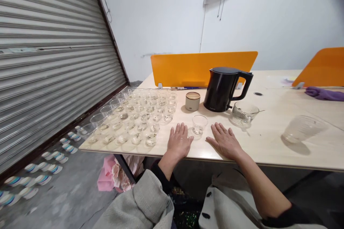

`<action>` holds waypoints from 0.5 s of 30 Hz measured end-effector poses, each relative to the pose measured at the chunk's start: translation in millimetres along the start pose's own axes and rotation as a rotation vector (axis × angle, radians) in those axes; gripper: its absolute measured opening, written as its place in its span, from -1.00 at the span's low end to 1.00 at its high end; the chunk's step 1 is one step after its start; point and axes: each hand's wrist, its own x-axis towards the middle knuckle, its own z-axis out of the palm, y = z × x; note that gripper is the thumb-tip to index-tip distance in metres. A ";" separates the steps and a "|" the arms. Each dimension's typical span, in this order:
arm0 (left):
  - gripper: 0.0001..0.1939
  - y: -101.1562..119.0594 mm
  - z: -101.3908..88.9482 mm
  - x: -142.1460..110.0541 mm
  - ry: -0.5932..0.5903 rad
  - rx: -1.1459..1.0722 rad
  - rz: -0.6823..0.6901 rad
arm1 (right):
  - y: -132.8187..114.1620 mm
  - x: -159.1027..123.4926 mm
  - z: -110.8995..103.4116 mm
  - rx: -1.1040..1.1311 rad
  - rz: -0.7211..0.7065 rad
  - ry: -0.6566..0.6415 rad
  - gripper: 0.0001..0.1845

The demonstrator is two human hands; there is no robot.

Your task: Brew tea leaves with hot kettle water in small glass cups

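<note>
My left hand (179, 141) lies flat on the table, palm down and fingers stretched forward. To the right, my right hand (223, 140) rests the same way, its thumb out toward the middle. Between them stands a small clear plastic cup (199, 125) with a little liquid and dark bits at its bottom; neither hand holds it. Left of my left hand, many similar clear cups (142, 126) stand in close rows, with dark bits in them. Beyond my hands are a light grey canister (192, 102) with a wooden lid and a black electric kettle (220, 91).
A ribbed glass bowl (244, 113) with a thin utensil stands right of the kettle. Farther right is a ribbed clear container (303, 128), and behind it a purple cloth (324, 93). An orange divider (185, 68) edges the table's back. White-lidded tubs (43, 166) line the floor at left.
</note>
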 end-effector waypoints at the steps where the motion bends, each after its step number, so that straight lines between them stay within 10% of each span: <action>1: -0.30 0.0 -0.4 -0.2 0.001 0.002 0.001 | 0.3 0.1 0.3 -0.001 -0.001 0.001 -0.06; 15: -0.30 -1.5 1.7 0.6 0.018 -0.013 0.008 | 1.9 0.4 2.2 -0.003 -0.013 0.022 -0.08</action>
